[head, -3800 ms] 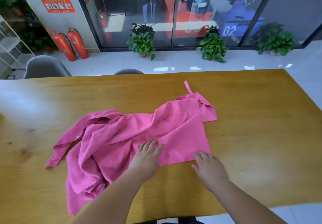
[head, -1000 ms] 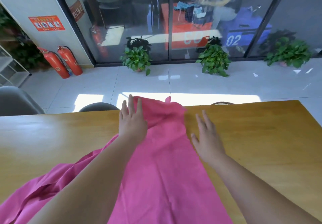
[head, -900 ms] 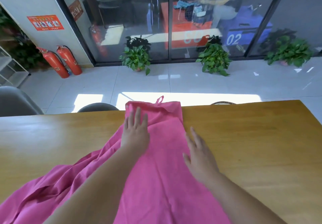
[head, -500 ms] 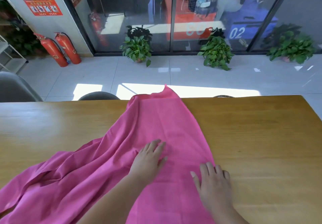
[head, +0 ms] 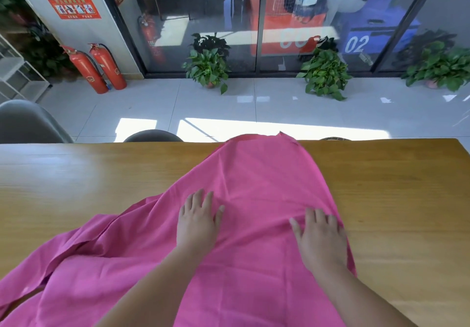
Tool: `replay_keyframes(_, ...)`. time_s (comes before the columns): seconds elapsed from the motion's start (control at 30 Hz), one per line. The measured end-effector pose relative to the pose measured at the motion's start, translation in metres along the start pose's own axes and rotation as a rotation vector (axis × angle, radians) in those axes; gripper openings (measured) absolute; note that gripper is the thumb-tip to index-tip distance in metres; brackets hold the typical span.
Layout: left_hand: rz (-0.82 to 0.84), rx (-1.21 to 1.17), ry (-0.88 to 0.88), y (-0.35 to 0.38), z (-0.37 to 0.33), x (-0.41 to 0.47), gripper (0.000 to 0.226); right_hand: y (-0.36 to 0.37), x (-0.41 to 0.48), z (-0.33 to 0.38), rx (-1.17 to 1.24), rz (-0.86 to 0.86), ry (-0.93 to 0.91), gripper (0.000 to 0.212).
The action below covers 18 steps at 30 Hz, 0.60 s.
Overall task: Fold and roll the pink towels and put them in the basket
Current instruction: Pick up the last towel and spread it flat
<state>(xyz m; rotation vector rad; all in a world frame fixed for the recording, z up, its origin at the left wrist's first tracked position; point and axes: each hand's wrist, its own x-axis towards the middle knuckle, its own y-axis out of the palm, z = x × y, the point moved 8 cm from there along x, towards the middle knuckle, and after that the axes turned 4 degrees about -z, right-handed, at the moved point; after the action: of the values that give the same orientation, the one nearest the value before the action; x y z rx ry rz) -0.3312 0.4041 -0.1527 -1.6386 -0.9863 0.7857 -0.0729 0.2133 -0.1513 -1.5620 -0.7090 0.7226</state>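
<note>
A large pink towel (head: 259,181) lies spread across the wooden table (head: 396,187), reaching from the far edge to the near edge, with rumpled folds trailing to the lower left. My left hand (head: 197,221) lies flat on the cloth near its middle, fingers straight. My right hand (head: 320,237) presses flat on the towel's right edge, fingers spread. No basket is in view.
Two chair backs (head: 152,136) show beyond the table's far edge, a grey one (head: 28,123) at far left. Past them are a tiled floor, potted plants (head: 208,65), two red fire extinguishers (head: 96,67) and glass doors.
Both hands slid back toward me over the towel from its far end, smoothing it flat. The far end of the towel now lies over the table's far edge.
</note>
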Motion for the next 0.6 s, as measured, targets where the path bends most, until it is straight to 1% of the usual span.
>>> replay_keyframes(0.07, 0.028, 0.026, -0.013, 0.004, 0.007, 0.002, 0.066, -0.011, 0.015, -0.013, 0.023, -0.060, 0.070, 0.075)
replay_keyframes(0.13, 0.095, 0.048, -0.001, 0.016, 0.011, 0.001, 0.069, -0.013, 0.030, -0.014, 0.087, -0.091, 0.062, 0.069)
replay_keyframes(0.17, 0.120, 0.061, 0.022, 0.023, 0.012, 0.000, 0.071, -0.007, 0.038, -0.010, 0.116, -0.047, 0.015, 0.070)
replay_keyframes(0.23, 0.144, 0.106, 0.084, 0.035, 0.011, -0.003, 0.077, 0.015, 0.047, 0.001, 0.155, 0.115, -0.119, 0.081)
replay_keyframes(0.27, 0.152, 0.134, 0.115, 0.040, 0.011, -0.004, 0.078, 0.027, 0.049, 0.002, 0.163, 0.164, -0.160, 0.082)
replay_keyframes(0.3, 0.154, 0.155, 0.142, 0.043, 0.010, -0.003, 0.079, 0.034, 0.053, -0.002, 0.174, 0.165, -0.169, 0.081)
replay_keyframes(0.43, 0.140, 0.131, 0.232, 0.047, 0.005, 0.017, 0.082, 0.043, 0.061, -0.031, 0.163, 0.063, -0.130, 0.076)
replay_keyframes(0.6, 0.141, 0.152, 0.329, 0.051, -0.008, 0.082, 0.083, 0.035, 0.094, -0.062, 0.200, -0.023, -0.162, 0.071)
